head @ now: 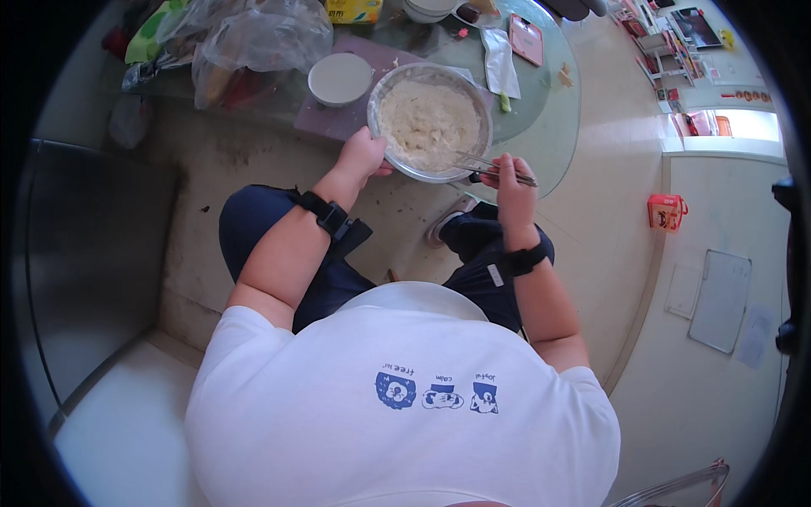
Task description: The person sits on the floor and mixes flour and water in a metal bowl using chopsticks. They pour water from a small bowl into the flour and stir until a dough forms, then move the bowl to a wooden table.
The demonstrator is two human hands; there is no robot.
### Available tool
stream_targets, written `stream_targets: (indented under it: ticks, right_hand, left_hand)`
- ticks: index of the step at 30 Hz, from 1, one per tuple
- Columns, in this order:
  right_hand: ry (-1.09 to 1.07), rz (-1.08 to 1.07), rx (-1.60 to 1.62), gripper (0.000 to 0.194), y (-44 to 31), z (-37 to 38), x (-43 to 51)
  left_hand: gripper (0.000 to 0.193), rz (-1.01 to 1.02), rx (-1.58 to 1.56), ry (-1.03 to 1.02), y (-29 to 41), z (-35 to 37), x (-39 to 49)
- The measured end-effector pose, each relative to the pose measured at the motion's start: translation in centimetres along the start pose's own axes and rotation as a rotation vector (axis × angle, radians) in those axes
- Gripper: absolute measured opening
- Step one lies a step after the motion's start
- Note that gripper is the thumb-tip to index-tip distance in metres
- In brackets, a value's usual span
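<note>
A round metal bowl (486,127) holds a pale, clumpy flour mixture (431,123). My left hand (367,153) grips the bowl's rim at its near left side. In my right hand (514,174) are metal chopsticks (481,163), their tips reaching over the near right rim into the mixture. A dark handle-like piece (474,177) shows at the bowl's near right edge, just beside my right fingers. Left of the bowl, a smaller white bowl (341,79) with whitish contents stands on a purple mat or board (323,120).
All this rests on a glass table (561,127) with a rounded right edge. Plastic bags (266,38) crowd the left. Behind stand a yellow package (353,11) and stacked bowls (431,9). A white packet (502,63) and a pink-framed item (526,40) lie to the right.
</note>
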State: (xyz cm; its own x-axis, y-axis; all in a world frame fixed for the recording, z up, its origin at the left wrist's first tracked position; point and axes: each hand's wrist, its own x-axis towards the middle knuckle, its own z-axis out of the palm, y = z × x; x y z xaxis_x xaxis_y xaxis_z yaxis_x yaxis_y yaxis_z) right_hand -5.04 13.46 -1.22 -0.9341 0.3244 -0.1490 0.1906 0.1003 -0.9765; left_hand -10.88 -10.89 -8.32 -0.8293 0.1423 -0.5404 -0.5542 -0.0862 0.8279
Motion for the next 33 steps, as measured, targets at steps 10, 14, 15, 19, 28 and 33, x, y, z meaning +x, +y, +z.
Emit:
stream_targets:
  ticks: [10,14,15,19,28,33]
  right_hand:
    - [-0.035,-0.188,0.176,0.022,-0.5,4.8,2.1]
    - [-0.019,-0.217,0.052,0.026,-1.8,4.7,2.2]
    - [-0.019,-0.226,0.027,0.025,-2.1,4.3,1.6]
    - [-0.093,-0.264,-0.037,0.022,-2.9,2.7,-1.8]
    - [-0.244,-0.700,-0.471,0.006,0.2,4.3,-0.8]
    - [-0.180,-0.539,-0.397,0.015,-0.6,2.4,0.7]
  left_hand:
    - [0.020,-0.013,0.016,-0.027,0.1,-0.1,0.1]
    - [0.020,-0.023,0.034,-0.019,0.1,-0.2,0.2]
    - [0.020,-0.019,0.036,-0.017,0.1,-0.3,0.2]
    - [0.019,-0.018,0.016,-0.021,0.1,-0.3,0.1]
    - [0.024,-0.022,0.014,-0.018,0.2,-0.2,-0.1]
    - [0.026,-0.024,0.000,-0.019,0.1,-0.1,-0.1]
